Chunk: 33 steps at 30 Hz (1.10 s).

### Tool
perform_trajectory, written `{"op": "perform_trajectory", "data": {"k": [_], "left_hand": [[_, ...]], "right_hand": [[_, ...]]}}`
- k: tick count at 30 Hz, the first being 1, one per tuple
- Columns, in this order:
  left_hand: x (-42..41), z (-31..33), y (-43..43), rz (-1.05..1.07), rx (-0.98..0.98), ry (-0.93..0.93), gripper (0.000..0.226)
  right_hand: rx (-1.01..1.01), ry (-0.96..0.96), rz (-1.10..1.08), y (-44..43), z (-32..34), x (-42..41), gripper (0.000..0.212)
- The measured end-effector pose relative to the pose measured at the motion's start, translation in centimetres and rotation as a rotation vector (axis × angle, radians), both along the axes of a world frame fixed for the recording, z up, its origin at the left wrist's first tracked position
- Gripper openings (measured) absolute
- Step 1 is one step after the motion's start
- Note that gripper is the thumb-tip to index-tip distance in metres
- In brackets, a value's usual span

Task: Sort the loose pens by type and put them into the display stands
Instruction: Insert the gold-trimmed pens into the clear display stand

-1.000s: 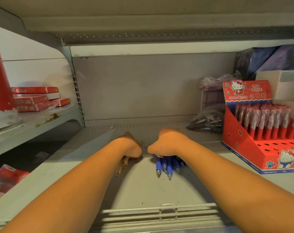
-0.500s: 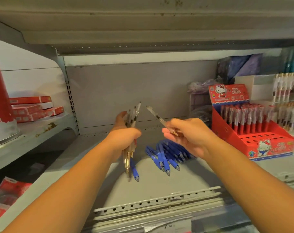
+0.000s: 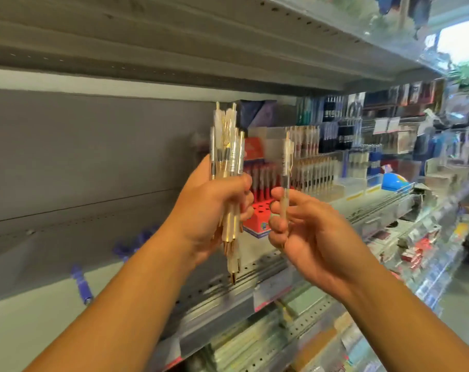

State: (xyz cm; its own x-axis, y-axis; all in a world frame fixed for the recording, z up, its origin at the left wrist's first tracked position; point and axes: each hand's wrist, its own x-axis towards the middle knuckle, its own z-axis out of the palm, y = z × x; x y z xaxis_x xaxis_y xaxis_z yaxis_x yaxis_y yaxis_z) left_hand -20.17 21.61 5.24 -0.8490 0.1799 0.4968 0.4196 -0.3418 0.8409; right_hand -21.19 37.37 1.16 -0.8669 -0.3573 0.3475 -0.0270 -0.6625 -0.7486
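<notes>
My left hand [image 3: 212, 208] grips a bundle of several clear pens with gold tips [image 3: 228, 157], held upright at chest height. Just to its right, my right hand [image 3: 300, 226] pinches a single clear gold pen [image 3: 285, 178], also upright, a short gap away from the bundle. Behind the hands stands the red display stand [image 3: 257, 213] with red-capped pens in it. Loose blue pens [image 3: 81, 283] lie on the grey shelf [image 3: 40, 318] at the lower left, with more [image 3: 136, 242] further back, blurred.
Clear display stands with rows of pens [image 3: 316, 173] stand on the shelf to the right of the red one. Hanging packets [image 3: 405, 124] fill the far right. An upper shelf [image 3: 174, 49] runs overhead. Lower shelves with stationery [image 3: 255, 345] sit below.
Both hands rose from the shelf and moved to the right with the view. The left hand's bundle and the right hand's single pen now stand upright, close together, in front of the red stand.
</notes>
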Motion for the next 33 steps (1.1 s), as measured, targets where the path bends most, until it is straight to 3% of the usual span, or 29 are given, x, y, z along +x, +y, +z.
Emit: {"op": "perform_trajectory", "data": {"k": [4, 8, 16, 21, 25, 33], "left_hand": [[-0.7, -1.8, 10.2, -0.142, 0.001, 0.046, 0.047], [-1.8, -3.4, 20.2, -0.220, 0.061, 0.013, 0.034], [-6.5, -5.7, 33.7, -0.326, 0.136, -0.020, 0.034], [-11.6, -6.3, 37.6, -0.299, 0.127, -0.038, 0.044], [-16.4, -6.2, 38.3, -0.212, 0.102, -0.025, 0.036], [-25.7, -5.8, 36.9, -0.006, 0.068, -0.019, 0.038]], "right_hand": [[-0.034, 0.053, -0.080, 8.4, -1.0, 1.2, 0.034], [-0.030, 0.017, -0.242, 17.2, -1.3, 1.3, 0.019], [0.036, -0.012, -0.360, 31.8, -2.2, -1.9, 0.025], [0.049, 0.049, -0.310, 36.3, -2.8, -7.0, 0.032], [0.077, 0.078, -0.244, 37.3, -2.8, -12.9, 0.034], [0.089, 0.076, -0.026, 35.9, -2.3, -24.9, 0.019]]}}
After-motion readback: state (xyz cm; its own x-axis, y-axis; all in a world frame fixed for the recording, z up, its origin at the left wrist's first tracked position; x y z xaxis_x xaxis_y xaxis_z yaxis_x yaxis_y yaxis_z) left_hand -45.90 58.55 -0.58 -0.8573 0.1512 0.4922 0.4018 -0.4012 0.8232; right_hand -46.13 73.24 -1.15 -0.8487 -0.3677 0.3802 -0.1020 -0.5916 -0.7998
